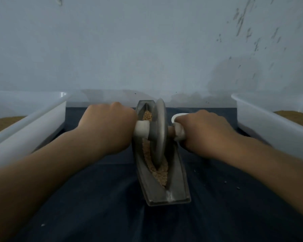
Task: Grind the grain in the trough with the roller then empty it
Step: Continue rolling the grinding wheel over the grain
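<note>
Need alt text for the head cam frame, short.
Both hands, left hand and right hand, grip the roller handles, its disc standing in the grain-filled trough on dark cloth. White tubs flank it.

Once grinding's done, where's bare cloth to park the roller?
Bare dark cloth lies near-left and near-right of the trough, under the forearms. Crowded: left tub and right tub hem the far corners, hands fill the middle.

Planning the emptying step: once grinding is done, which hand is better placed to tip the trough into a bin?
Neither clearly: left hand and right hand both grip the roller, with a white bin on each side.
</note>
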A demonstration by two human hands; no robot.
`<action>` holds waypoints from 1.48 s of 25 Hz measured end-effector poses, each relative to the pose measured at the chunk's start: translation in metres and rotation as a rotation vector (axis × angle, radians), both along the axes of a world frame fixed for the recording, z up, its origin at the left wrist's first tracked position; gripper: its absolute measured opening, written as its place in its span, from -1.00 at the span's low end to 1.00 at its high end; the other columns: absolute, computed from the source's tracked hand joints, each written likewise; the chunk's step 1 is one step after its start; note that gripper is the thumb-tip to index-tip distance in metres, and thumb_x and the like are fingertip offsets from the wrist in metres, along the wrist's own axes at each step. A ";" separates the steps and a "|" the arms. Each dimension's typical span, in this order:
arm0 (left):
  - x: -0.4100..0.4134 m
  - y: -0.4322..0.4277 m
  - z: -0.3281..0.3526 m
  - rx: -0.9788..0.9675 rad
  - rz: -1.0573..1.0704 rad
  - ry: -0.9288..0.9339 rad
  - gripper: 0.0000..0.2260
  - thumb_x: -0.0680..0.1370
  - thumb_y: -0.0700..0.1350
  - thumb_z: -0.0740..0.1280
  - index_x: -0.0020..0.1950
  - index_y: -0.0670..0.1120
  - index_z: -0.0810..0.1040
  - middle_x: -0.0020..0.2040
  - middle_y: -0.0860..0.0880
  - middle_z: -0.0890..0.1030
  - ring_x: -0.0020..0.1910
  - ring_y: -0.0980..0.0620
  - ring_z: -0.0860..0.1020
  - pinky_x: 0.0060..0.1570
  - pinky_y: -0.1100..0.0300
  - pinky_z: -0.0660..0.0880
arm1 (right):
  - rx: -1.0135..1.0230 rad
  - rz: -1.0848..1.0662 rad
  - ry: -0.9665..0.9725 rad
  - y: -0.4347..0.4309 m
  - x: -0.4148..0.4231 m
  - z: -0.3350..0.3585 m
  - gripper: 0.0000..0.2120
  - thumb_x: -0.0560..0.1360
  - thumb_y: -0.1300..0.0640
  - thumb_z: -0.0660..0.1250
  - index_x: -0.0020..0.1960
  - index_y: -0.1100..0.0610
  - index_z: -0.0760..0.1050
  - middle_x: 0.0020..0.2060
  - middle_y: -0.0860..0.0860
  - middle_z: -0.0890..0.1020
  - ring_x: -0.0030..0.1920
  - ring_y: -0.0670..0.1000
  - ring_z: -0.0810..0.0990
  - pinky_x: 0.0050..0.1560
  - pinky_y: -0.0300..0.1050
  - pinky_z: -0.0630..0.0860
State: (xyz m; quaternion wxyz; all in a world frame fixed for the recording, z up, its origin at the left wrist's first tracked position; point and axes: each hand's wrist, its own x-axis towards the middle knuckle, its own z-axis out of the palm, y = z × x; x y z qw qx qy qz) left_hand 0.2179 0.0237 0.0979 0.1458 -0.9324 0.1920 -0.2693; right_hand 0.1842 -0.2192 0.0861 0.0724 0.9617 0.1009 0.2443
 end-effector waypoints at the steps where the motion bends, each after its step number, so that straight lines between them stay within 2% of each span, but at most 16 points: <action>1: 0.017 -0.006 0.001 -0.015 0.052 0.016 -0.90 0.48 0.01 0.33 -0.03 0.11 0.57 -0.30 0.07 0.39 -0.35 -0.03 0.47 -0.40 0.15 0.32 | 0.021 -0.023 -0.006 0.006 0.021 -0.001 -0.77 0.38 0.02 0.39 -0.24 -0.11 0.32 -0.39 -0.13 0.40 -0.40 0.02 0.44 -0.45 -0.21 0.12; 4: 0.051 -0.017 0.004 -0.087 0.135 0.047 -0.88 0.54 -0.04 0.34 0.07 0.05 0.58 -0.14 -0.03 0.52 -0.23 -0.09 0.50 -0.27 0.07 0.38 | 0.004 -0.079 -0.161 0.024 0.072 0.002 -0.92 0.52 0.18 0.30 -0.03 0.03 0.43 -0.22 0.02 0.57 -0.17 0.17 0.59 -0.29 -0.07 0.28; 8: 0.027 -0.015 0.002 -0.063 0.118 0.038 -0.89 0.54 -0.05 0.33 0.05 0.08 0.55 -0.20 0.01 0.47 -0.25 -0.08 0.52 -0.31 0.10 0.35 | 0.020 -0.028 -0.071 0.015 0.052 0.000 -0.88 0.51 0.12 0.33 -0.04 0.00 0.39 -0.23 0.00 0.55 -0.18 0.14 0.57 -0.30 -0.07 0.31; 11: -0.010 0.004 -0.002 -0.018 0.021 0.006 -0.91 0.45 0.01 0.35 -0.07 0.17 0.50 -0.33 0.12 0.37 -0.43 0.09 0.34 -0.47 0.21 0.20 | -0.038 0.061 -0.127 0.002 -0.003 -0.006 -0.72 0.34 0.04 0.39 -0.23 -0.09 0.25 -0.44 -0.14 0.30 -0.47 -0.07 0.26 -0.48 -0.20 0.09; 13: -0.017 0.009 0.000 0.002 -0.033 -0.006 -0.89 0.38 0.05 0.36 -0.12 0.19 0.51 -0.38 0.14 0.38 -0.48 0.17 0.25 -0.52 0.27 0.08 | -0.064 0.062 -0.180 -0.003 -0.021 -0.001 -0.63 0.17 0.02 0.39 -0.32 -0.10 0.16 -0.50 -0.16 0.15 -0.52 -0.17 0.08 -0.49 -0.30 -0.02; 14: -0.014 0.008 0.001 0.008 -0.036 0.011 -0.89 0.38 0.05 0.36 -0.12 0.19 0.52 -0.37 0.13 0.38 -0.48 0.15 0.28 -0.53 0.27 0.10 | -0.069 0.048 -0.159 -0.003 -0.019 0.000 -0.64 0.16 0.02 0.39 -0.33 -0.09 0.17 -0.51 -0.17 0.16 -0.53 -0.17 0.09 -0.49 -0.31 -0.02; 17: 0.023 -0.003 0.000 -0.054 0.029 0.108 -0.89 0.49 0.01 0.35 0.00 0.14 0.57 -0.24 0.06 0.47 -0.29 -0.02 0.51 -0.38 0.14 0.38 | -0.049 -0.020 -0.150 0.006 0.026 -0.006 -0.79 0.35 0.08 0.41 -0.20 -0.05 0.36 -0.41 -0.08 0.45 -0.45 0.07 0.40 -0.43 -0.19 0.12; 19: 0.052 -0.011 0.005 -0.114 0.106 0.101 -0.84 0.53 -0.05 0.34 0.10 0.05 0.59 -0.10 -0.05 0.55 -0.16 -0.11 0.57 -0.25 0.07 0.42 | -0.065 -0.068 -0.201 0.020 0.065 0.002 -0.85 0.44 0.19 0.38 -0.03 0.05 0.46 -0.24 0.04 0.61 -0.26 0.18 0.57 -0.31 -0.09 0.27; 22: 0.061 -0.019 0.009 -0.165 0.140 0.135 -0.81 0.54 -0.10 0.33 0.15 -0.02 0.58 -0.02 -0.10 0.56 -0.09 -0.13 0.56 -0.18 0.05 0.43 | -0.051 -0.111 -0.156 0.026 0.086 0.016 -0.82 0.48 0.25 0.33 0.03 0.05 0.47 -0.12 0.06 0.64 -0.10 0.17 0.61 -0.21 -0.06 0.31; 24: 0.041 -0.008 0.003 -0.136 0.078 0.171 -0.84 0.53 -0.06 0.33 0.10 0.07 0.56 -0.04 -0.05 0.56 -0.09 -0.12 0.58 -0.19 0.05 0.45 | -0.069 -0.056 -0.120 0.018 0.065 0.010 -0.85 0.48 0.19 0.34 -0.06 0.01 0.39 -0.20 0.04 0.59 -0.18 0.18 0.59 -0.30 -0.07 0.29; 26: 0.011 0.012 0.000 -0.094 -0.003 0.167 -0.90 0.46 0.01 0.33 -0.05 0.18 0.51 -0.19 0.06 0.50 -0.24 -0.03 0.53 -0.29 0.10 0.45 | -0.076 0.022 -0.110 0.004 0.029 -0.002 -0.79 0.44 0.07 0.35 -0.15 -0.05 0.29 -0.34 -0.06 0.48 -0.32 0.12 0.52 -0.42 -0.14 0.22; 28: -0.014 0.029 0.003 -0.065 -0.033 0.092 -0.90 0.35 0.09 0.31 -0.24 0.23 0.39 -0.36 0.14 0.36 -0.43 0.09 0.35 -0.46 0.22 0.27 | -0.111 0.058 -0.170 -0.005 -0.005 -0.004 -0.84 0.34 0.01 0.29 -0.22 -0.09 0.29 -0.48 -0.14 0.33 -0.51 -0.02 0.33 -0.50 -0.24 0.05; 30: -0.019 0.028 0.008 -0.024 -0.020 0.049 -0.86 0.32 0.11 0.32 -0.29 0.24 0.35 -0.41 0.16 0.31 -0.49 0.15 0.25 -0.50 0.28 0.16 | -0.133 0.043 -0.209 -0.010 -0.015 0.001 -0.86 0.25 -0.01 0.23 -0.27 -0.11 0.26 -0.54 -0.15 0.25 -0.56 -0.12 0.20 -0.50 -0.30 -0.03; 33: 0.006 0.010 0.002 -0.035 0.090 0.083 -0.94 0.46 0.05 0.35 -0.08 0.16 0.54 -0.30 0.10 0.40 -0.38 0.05 0.43 -0.39 0.18 0.34 | -0.040 -0.025 -0.069 0.001 0.013 -0.004 -0.81 0.38 0.02 0.34 -0.25 -0.09 0.30 -0.41 -0.11 0.43 -0.42 0.00 0.42 -0.45 -0.21 0.16; 35: 0.033 -0.004 0.003 -0.050 0.162 0.055 -0.87 0.52 -0.03 0.33 0.05 0.07 0.59 -0.18 -0.01 0.50 -0.23 -0.07 0.53 -0.29 0.10 0.39 | 0.036 -0.098 -0.017 0.016 0.049 0.002 -0.91 0.50 0.13 0.34 -0.07 -0.04 0.46 -0.19 0.01 0.58 -0.18 0.14 0.58 -0.31 -0.09 0.34; 37: 0.046 -0.013 0.011 -0.076 0.196 0.062 -0.82 0.54 -0.09 0.32 0.12 0.03 0.60 -0.05 -0.08 0.56 -0.11 -0.13 0.58 -0.22 0.06 0.41 | 0.065 -0.168 0.020 0.028 0.069 0.013 -0.81 0.53 0.25 0.31 0.09 0.03 0.54 -0.03 0.09 0.62 -0.02 0.18 0.62 -0.18 -0.04 0.39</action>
